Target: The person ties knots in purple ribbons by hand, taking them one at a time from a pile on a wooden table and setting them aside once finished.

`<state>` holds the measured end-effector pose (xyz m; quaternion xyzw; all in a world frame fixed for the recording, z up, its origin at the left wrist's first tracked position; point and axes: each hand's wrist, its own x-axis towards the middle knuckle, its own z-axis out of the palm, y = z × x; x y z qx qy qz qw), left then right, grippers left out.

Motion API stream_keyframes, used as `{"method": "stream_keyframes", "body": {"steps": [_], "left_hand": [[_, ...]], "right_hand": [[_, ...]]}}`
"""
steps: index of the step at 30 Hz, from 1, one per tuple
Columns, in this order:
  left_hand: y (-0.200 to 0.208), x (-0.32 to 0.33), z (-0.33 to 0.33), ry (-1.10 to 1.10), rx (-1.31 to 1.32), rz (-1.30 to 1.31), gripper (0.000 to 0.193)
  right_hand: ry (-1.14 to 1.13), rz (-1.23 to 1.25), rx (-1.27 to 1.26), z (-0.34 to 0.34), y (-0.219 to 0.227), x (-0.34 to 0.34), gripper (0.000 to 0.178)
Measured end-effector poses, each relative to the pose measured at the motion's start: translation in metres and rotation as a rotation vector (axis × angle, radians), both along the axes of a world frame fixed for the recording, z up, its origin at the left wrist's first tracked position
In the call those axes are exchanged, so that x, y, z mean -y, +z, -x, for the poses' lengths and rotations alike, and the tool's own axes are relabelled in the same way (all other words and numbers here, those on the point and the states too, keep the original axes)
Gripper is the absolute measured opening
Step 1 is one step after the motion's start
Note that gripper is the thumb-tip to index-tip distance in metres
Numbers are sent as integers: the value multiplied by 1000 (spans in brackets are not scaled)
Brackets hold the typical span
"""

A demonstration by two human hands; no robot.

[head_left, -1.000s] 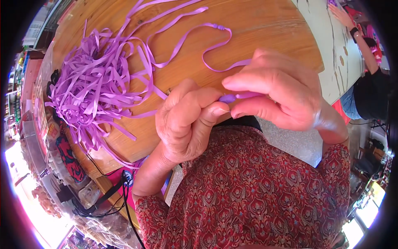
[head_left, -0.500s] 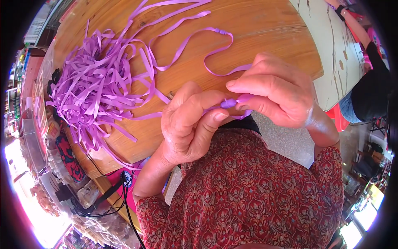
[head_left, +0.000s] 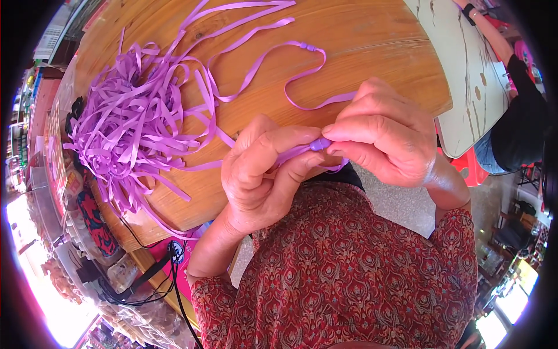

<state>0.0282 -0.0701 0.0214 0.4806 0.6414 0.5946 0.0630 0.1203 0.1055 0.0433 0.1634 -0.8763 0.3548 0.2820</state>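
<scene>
Between my two hands is a small purple plastic clasp (head_left: 319,144) on a purple ribbon (head_left: 293,153). My left hand (head_left: 261,168) pinches the ribbon and the clasp's near end between thumb and forefinger. At the clasp's other end, my right hand (head_left: 383,134) has its thumb and forefinger closed; its fingertips hide what is between them. A strand of ribbon runs from behind my right hand across the table to another purple clasp (head_left: 308,47). To the left lies a big tangled heap of purple ribbons (head_left: 136,116).
The wooden table (head_left: 372,52) has a rounded edge at the right, beside a white marbled table (head_left: 465,75). A person in black (head_left: 517,122) is at that table. Bagged goods (head_left: 122,273) and black cables (head_left: 174,273) crowd the left side below the table edge.
My right fingertips have moved left and closed in on the clasp. My left hand has shifted slightly left. The other person's arm has moved a little.
</scene>
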Motion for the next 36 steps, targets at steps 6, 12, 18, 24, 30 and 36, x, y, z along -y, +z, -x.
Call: {"method": "stream_keyframes", "body": {"steps": [6,12,18,24,30,36], "left_hand": [[5,-4,3,-56,24,69,20],[-1,-11,-5,-73,63,70,18],[5,-23,0,126,-200,128,17],[-7,-26,-3,88,-181,213,17],[-6,-44,-5,42,-337,203,19],[-20,-65,-10,130,-611,308,31]], "right_hand": [[12,-27,-24,0,1,-9,26],[3,-267,-96,-10,-3,-16,33],[-214,-45,140,-43,3,-50,22],[-799,458,177,-111,26,-176,25],[-1287,-237,14,-141,55,-279,32],[-1105,-153,29,-99,-13,-206,31]]}}
